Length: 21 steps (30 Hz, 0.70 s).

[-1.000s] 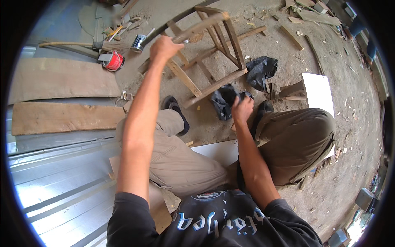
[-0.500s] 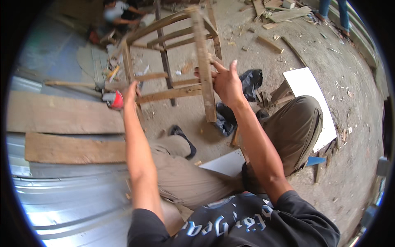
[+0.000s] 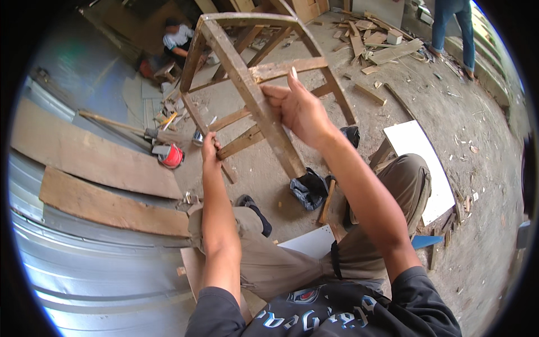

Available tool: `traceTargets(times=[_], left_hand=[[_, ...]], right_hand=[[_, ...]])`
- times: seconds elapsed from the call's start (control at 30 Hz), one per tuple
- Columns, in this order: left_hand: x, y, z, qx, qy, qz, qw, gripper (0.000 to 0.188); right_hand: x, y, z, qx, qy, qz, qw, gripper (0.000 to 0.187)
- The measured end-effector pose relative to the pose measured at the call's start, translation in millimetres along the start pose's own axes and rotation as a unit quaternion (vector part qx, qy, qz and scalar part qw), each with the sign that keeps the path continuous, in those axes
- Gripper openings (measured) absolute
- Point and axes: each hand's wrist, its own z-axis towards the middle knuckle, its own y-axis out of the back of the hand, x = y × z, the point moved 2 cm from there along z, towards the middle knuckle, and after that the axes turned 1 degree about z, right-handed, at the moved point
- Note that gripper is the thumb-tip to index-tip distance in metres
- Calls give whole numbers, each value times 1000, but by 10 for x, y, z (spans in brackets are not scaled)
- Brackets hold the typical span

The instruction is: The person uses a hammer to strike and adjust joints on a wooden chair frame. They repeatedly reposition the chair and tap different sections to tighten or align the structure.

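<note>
A bare wooden stool frame (image 3: 275,140), with legs and crossbars but no seat, hangs tilted in the air in front of me. My left hand (image 3: 210,149) is closed round one of its slim legs, near a lower crossbar. On the other side, my right hand (image 3: 303,115) holds the thick near leg, its thumb standing up and its fingers against the wood. Part of those fingers is hidden by the leg. Below the thick leg's end lies a black plastic bag (image 3: 310,191) on the floor.
Two planks (image 3: 112,202) lie on corrugated metal sheeting (image 3: 84,269) at left. Beyond them are a red container (image 3: 171,157) and a long-handled tool (image 3: 112,121). A white board (image 3: 424,174) stands by my right knee. Wood scraps (image 3: 382,45) litter the back; two other people (image 3: 178,42) are farther off.
The stool frame has turned and tilted in my hands, its thick leg now slanting down to the right. Both hands moved with it, and my view has shifted.
</note>
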Motion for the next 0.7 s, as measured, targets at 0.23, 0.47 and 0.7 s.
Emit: traceTargets(times=[0.23, 0.47, 0.7], left_hand=[[1211, -160, -421, -52, 42, -182, 981, 22], [2388, -133, -682, -234, 172, -304, 907, 63], [2912, 8, -147, -179, 274, -182, 927, 94]], right_hand=[[15, 106, 148, -77, -105, -226, 966, 73], [-665, 103, 436, 96, -75, -603, 788, 42], [-1246, 543, 904, 216, -15, -640, 737, 42]])
